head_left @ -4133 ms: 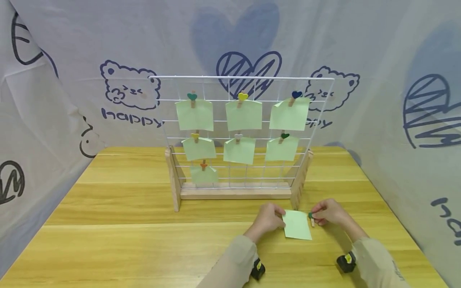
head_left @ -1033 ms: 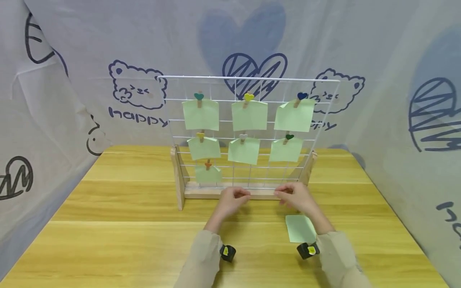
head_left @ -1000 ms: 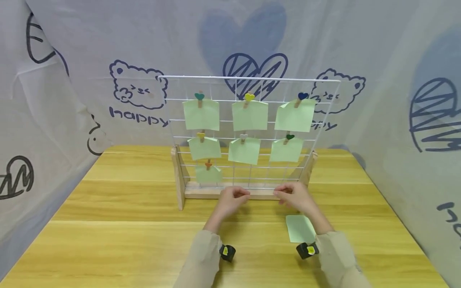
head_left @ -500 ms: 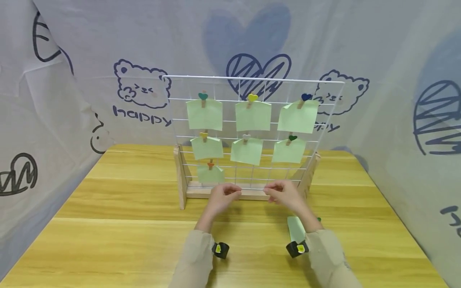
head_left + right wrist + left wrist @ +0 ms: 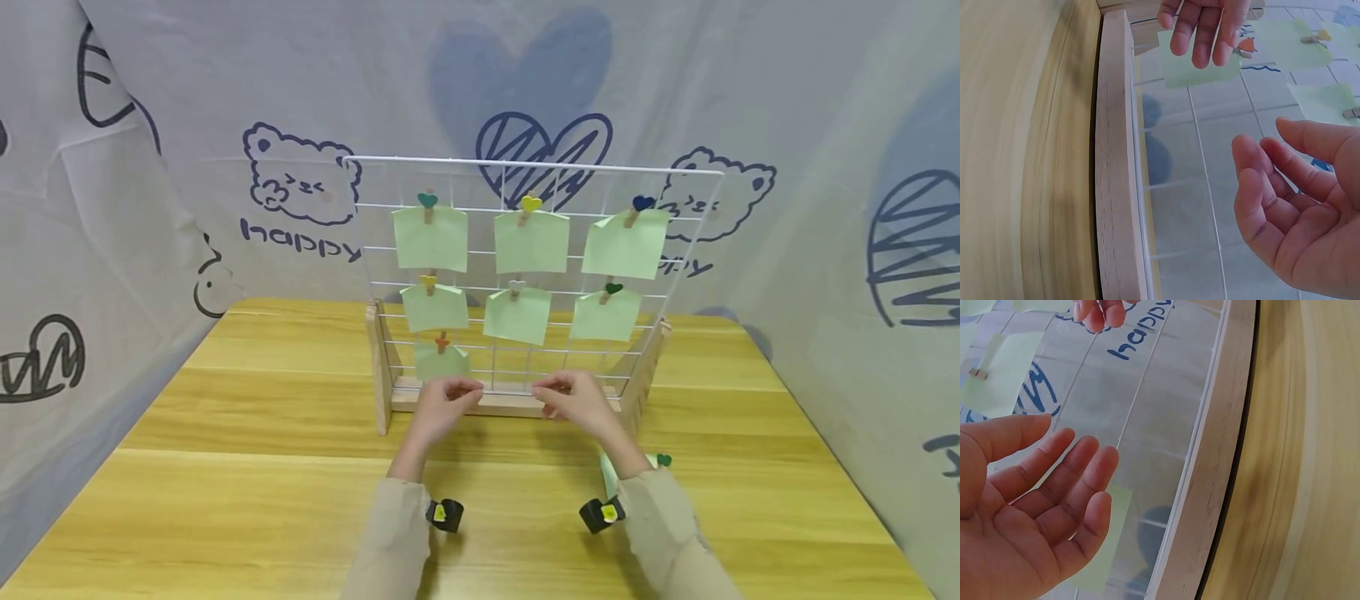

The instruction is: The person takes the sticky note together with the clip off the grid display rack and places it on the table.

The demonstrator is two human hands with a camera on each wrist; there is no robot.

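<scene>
A white wire grid (image 5: 510, 348) stands on a wooden base (image 5: 510, 407) and bears several pale green paper notes, each under a small clothespin. My left hand (image 5: 442, 404) hovers before the base, below the lowest note (image 5: 450, 360) with its orange clothespin (image 5: 442, 342). In the left wrist view its fingers (image 5: 1072, 469) are loosely bent around nothing. Facing it, my right hand (image 5: 581, 402) is likewise relaxed, and the right wrist view shows only air between its thumb and fingers (image 5: 1250, 187). Partly hidden by the right forearm, another note (image 5: 609, 473) lies on the table beside a green heart clothespin (image 5: 664, 460).
Wooden uprights (image 5: 379, 367) hold the grid at both ends. Behind the yellow wood table (image 5: 247, 500) hangs a pale cloth (image 5: 187, 75) with printed bears and hearts. Each wrist wears a black camera (image 5: 447, 515).
Earlier my left hand held the table note and my right pinched the green clothespin; both were let go. The hands rose to the grid's base, then drifted left together, uncovering the clothespin.
</scene>
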